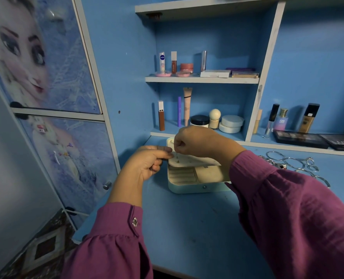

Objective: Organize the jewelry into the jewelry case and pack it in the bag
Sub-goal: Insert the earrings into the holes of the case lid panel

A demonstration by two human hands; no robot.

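Earrings come first: my left hand pinches the edge of the stud panel, steadying it over the open case, while my right hand closes on something tiny, likely a stud. Ring rolls look bare. Bangles wait on the surface, rightward. I see no bag.

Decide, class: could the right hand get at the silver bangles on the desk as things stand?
Probably yes. The bangles lie in the open on the desk, on the right hand's own side, with nothing over them. But that hand is busy pinching something small over the jewelry case.
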